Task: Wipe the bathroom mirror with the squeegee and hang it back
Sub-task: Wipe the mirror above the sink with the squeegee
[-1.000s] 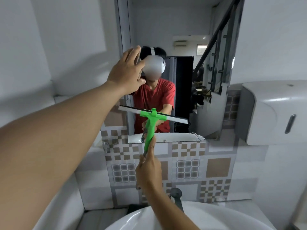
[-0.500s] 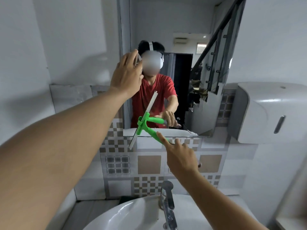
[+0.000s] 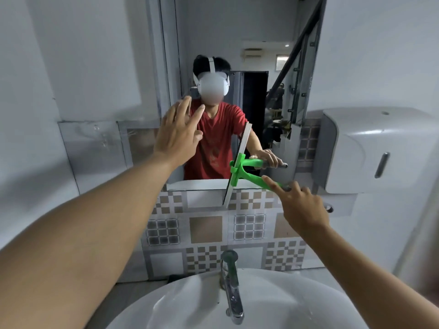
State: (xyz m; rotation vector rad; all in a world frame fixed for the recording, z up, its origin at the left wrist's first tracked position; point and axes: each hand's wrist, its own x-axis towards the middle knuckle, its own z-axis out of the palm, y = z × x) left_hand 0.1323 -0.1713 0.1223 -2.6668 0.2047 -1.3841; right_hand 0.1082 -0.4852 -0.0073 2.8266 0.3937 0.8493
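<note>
Your squeegee (image 3: pixel 240 170) is bright green plastic with a long pale blade, and right now that blade stands nearly upright, tilted a little to the right at the top. Its edge sits against the mirror (image 3: pixel 237 43) near the bottom right of the glass, and the lower end of the blade hangs past the mirror's bottom edge, over the tiles (image 3: pixel 204 229). The green handle runs off to the right and down into your right hand (image 3: pixel 301 207), which is wrapped around the end of it with the index finger stretched along the top of the handle. You can see the handle doubled in the reflection just above.

Your left hand (image 3: pixel 177 136) is up by the left edge of the mirror, fingers spread loosely and holding nothing. I can't tell if the fingertips actually touch the glass or just hover in front of it.

The mirror is a tall narrow one on a plain grey-white wall. Under it there's a band of patterned tiles in brown, grey and white checks. Straight below you is a white sink (image 3: pixel 190 305) with a chrome tap (image 3: pixel 231 288) standing at its back edge. On the wall to the right hangs a white paper dispenser (image 3: pixel 380 150), well clear of the squeegee. To the left of the mirror a shiny clear panel (image 3: pixel 95 148) is fixed flat to the wall.
</note>
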